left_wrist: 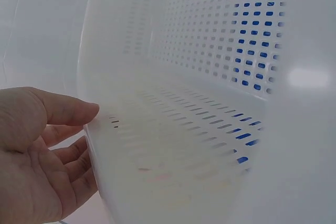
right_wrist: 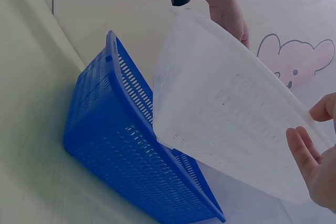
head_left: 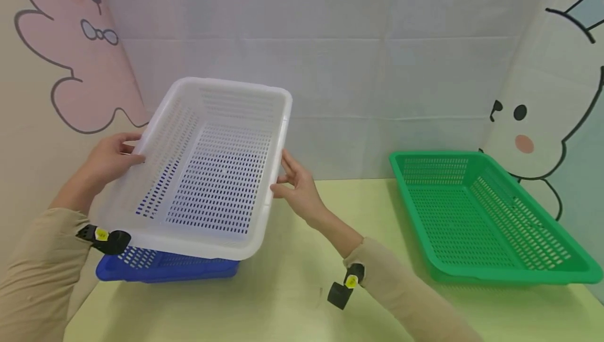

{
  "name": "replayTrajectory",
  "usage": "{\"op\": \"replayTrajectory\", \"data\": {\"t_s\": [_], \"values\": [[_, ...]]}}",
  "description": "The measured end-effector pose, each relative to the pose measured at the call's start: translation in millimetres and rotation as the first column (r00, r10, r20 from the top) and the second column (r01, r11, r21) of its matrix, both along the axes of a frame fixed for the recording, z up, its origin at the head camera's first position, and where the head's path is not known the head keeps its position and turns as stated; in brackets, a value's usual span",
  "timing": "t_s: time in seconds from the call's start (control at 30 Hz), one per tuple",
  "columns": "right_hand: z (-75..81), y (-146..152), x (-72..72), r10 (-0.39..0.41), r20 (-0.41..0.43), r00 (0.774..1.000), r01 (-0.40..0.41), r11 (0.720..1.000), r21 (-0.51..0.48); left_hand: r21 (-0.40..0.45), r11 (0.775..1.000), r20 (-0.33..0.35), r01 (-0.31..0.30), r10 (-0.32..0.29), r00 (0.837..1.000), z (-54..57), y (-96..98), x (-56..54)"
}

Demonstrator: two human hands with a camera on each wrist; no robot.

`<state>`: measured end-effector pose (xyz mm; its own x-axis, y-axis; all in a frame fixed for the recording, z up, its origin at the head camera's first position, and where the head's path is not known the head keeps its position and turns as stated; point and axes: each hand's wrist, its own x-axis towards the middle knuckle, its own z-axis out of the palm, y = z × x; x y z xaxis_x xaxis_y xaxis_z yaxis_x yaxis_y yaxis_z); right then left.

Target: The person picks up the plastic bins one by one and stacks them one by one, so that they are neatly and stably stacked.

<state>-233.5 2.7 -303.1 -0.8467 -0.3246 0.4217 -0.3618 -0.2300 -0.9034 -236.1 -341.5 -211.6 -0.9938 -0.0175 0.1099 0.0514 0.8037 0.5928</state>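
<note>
A white slotted plastic basket (head_left: 189, 241) is held in the air, tilted so that its inside faces the head camera. My left hand (head_left: 106, 161) grips its left rim, the thumb on the rim in the left wrist view. On the opposite long side, my right hand (head_left: 303, 193) pinches the rim between thumb and fingers. Below the white basket stands a blue slotted basket (head_left: 189, 271), mostly hidden in the head view. From the right wrist, the white basket (right_wrist: 236, 114) overlaps the blue basket's rim (right_wrist: 134, 111); whether they touch I cannot tell.
A green slotted basket (head_left: 505, 274) sits on the right of the pale yellow-green table (head_left: 302, 300). Behind the table hangs a light grey sheet (head_left: 340, 69). Cartoon animals decorate both sides.
</note>
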Motion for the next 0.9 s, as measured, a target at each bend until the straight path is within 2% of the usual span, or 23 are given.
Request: {"op": "replayTrajectory", "data": {"t_s": [0.27, 0.43, 0.6, 0.9], "values": [[-1.8, -16, -5.3, 0.039, -0.028, 0.999, -0.039, 0.999, -0.007, -0.013, 0.999, -0.017, -0.035, 0.034, 0.999, 2.6, -14.8, 4.7], [-7.3, -24, -5.3, 0.040, 0.003, 0.999, -0.040, 0.999, 0.019, -0.009, 0.999, -0.030, -0.041, 0.040, 0.999, 2.0, -20.9, 8.5], [-15.3, -30, -3.9, 0.036, 0.073, 0.997, -0.037, 0.999, 0.017, -0.026, 0.999, -0.019, -0.029, 0.029, 0.999, -5.9, -27.2, 10.9], [-27.2, -36, -3.6, 0.043, 0.128, 0.991, -0.046, 0.999, 0.026, -0.020, 1.000, 0.024, -0.018, 0.019, 1.000, -26.3, -37.0, 6.9]]}}
